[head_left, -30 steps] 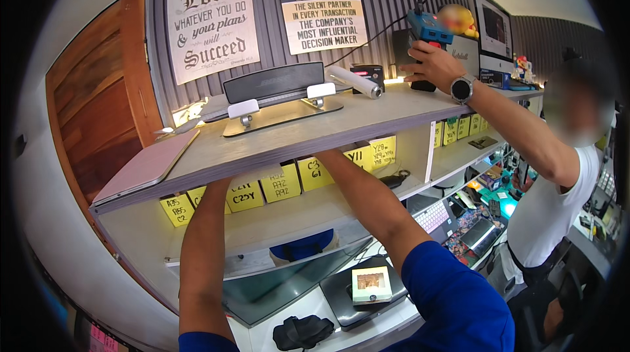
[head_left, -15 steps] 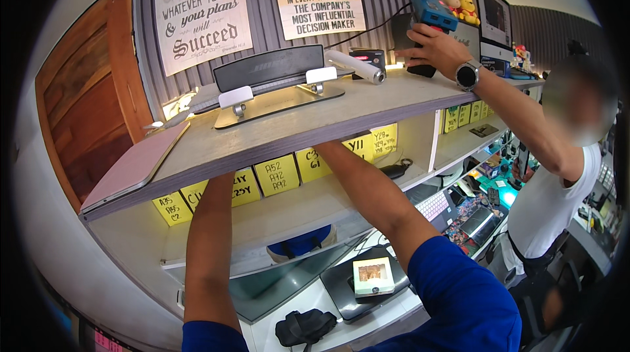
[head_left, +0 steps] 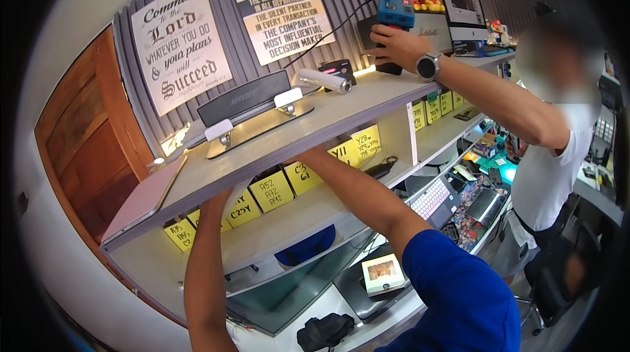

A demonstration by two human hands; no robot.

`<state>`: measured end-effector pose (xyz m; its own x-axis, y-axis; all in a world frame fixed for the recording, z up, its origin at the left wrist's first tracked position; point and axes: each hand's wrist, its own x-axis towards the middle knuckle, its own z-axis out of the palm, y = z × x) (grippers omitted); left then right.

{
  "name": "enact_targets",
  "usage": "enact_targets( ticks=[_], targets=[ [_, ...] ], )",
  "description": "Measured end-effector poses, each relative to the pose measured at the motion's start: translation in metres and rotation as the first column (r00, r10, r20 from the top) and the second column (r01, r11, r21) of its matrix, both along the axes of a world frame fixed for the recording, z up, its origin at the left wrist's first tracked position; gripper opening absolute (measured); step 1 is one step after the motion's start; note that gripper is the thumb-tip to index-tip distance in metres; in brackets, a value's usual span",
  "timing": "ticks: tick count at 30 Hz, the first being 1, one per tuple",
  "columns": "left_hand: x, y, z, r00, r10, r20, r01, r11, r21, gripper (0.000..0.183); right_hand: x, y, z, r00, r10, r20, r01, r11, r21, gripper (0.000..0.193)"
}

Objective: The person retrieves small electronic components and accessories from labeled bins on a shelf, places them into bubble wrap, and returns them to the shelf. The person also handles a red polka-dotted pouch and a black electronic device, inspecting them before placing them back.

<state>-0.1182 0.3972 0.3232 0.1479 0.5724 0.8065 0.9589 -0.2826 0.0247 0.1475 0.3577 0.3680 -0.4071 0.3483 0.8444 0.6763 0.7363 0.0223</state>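
Observation:
Both my arms reach in under a long wooden shelf board (head_left: 262, 155). My left hand (head_left: 216, 202) is at the row of yellow boxes (head_left: 272, 193) under the board, its fingers hidden by the board's edge. A pale, thin strip (head_left: 237, 192) shows beside that hand; what it is, I cannot make out. Further right, my right hand (head_left: 312, 156) goes in above the yellow boxes, its fingers also out of sight. Whether either hand holds anything does not show.
On the board are a pink tablet or laptop (head_left: 147, 198), a dark speaker (head_left: 244, 97) on a stand and a silver cylinder (head_left: 323, 81). At right, a co-worker's hand (head_left: 401, 50) touches a blue device (head_left: 395, 12). Below sits a small white box (head_left: 383, 275).
The view has tilted and shifted. My left hand has drawn back slightly from under the board, and the pale strip now shows beside it. The co-worker's hand stays at the blue device.

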Motion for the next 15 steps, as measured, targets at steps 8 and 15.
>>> enact_targets(
  ticks=[8, 15],
  targets=[
    [0.010, -0.122, -0.017, 0.864, -0.247, 0.438, 0.179, 0.965, 0.192, 0.034, 0.000, -0.022, -0.046, 0.973, 0.229, -0.036, -0.226, 0.907, -0.355, 0.043],
    [0.047, -0.152, -0.042, 0.807, -0.289, 0.516, 0.303, 0.951, 0.060, 0.032, 0.012, -0.060, -0.107, 0.946, 0.279, -0.164, -0.307, 0.934, -0.183, 0.043]
  ],
)
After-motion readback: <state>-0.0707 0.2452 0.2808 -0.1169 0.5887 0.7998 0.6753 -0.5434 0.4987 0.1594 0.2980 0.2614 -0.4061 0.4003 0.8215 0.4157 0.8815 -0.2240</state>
